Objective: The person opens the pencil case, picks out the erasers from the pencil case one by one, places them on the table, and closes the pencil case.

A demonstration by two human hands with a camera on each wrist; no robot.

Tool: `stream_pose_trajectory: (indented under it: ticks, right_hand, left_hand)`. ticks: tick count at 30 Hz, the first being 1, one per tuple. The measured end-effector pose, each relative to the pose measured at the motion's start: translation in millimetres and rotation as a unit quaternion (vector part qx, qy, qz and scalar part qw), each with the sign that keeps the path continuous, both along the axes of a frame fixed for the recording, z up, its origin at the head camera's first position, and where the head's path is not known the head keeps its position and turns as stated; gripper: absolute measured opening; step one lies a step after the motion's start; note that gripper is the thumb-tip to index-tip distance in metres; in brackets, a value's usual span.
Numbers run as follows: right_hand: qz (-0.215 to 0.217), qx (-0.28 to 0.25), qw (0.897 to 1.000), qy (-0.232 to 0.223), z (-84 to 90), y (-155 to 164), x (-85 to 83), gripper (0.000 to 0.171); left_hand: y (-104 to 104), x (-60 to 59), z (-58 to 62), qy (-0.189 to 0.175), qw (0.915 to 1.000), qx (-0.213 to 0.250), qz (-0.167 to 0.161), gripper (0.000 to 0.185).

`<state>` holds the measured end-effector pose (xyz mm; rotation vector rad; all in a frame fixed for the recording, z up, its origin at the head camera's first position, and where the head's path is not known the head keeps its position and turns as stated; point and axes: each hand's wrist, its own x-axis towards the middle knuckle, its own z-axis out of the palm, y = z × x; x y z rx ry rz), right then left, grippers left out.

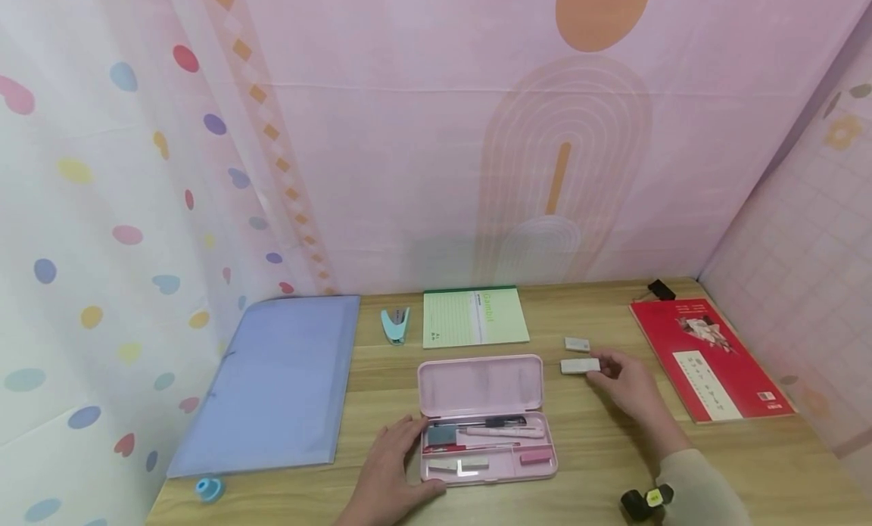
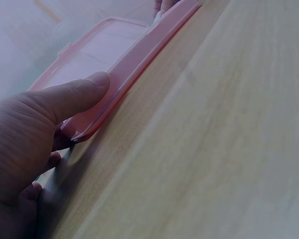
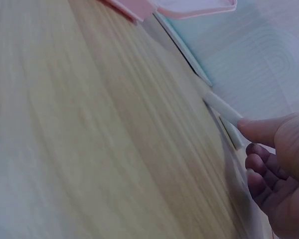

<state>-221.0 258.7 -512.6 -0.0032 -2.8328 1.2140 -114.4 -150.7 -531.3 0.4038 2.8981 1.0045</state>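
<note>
An open pink pencil case (image 1: 480, 386) lies at the middle of the wooden desk (image 1: 599, 465), with pens and small items in its tray. My left hand (image 1: 415, 458) holds the case's front-left corner. In the left wrist view, the thumb (image 2: 84, 89) lies on the case's rim (image 2: 134, 59) and the fingers curl beside it. My right hand (image 1: 602, 367) pinches one end of a white eraser (image 1: 580, 365) lying to the right of the case. In the right wrist view, the thumb tip touches that eraser (image 3: 223, 108). A second white eraser (image 1: 577, 344) lies just behind it.
A green notebook (image 1: 474, 316) and a light-blue stapler (image 1: 395, 325) lie behind the case. A blue folder (image 1: 272, 382) covers the left side and a red book (image 1: 708, 356) the right. A black clip (image 1: 661, 289) sits at the back right, a blue roll (image 1: 210, 488) at the front left.
</note>
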Motion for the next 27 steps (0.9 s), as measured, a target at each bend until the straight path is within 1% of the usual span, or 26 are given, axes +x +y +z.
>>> stream_pose_trajectory:
  ticks: [5, 14, 18, 21, 24, 27]
  right_hand:
    - [0.007, 0.024, 1.0, 0.005, -4.5, 4, -0.8, 0.036]
    - [0.02, 0.052, 0.998, 0.03, -4.5, 4, 0.7, 0.03]
    - [0.019, 0.048, 0.998, 0.025, -2.9, 5, 1.5, 0.032]
    - [0.019, 0.039, 0.999, 0.026, -0.1, 5, 4.0, 0.037]
    - [0.016, 0.028, 0.999, 0.028, 5.7, 3, 10.2, 0.04]
    - [0.025, 0.02, 0.999, 0.036, 14.7, -8, 19.8, 0.039]
  left_hand:
    - [0, -0.2, -0.3, 0.003, 1.0, 0.004, 0.0, 0.099]
    - [0, 0.4, -1.4, 0.017, 0.9998, 0.006, 0.001, 0.098]
    - [0, 0.8, -1.9, 0.017, 0.9998, 0.008, 0.002, 0.098]
    - [0, 0.5, -1.9, 0.012, 0.9999, 0.007, 0.003, 0.099]
    - [0, 0.4, -2.0, 0.016, 0.9999, 0.003, 0.002, 0.099]
    - [-1, 0.6, -1.8, 0.021, 0.9998, -0.001, 0.003, 0.1]
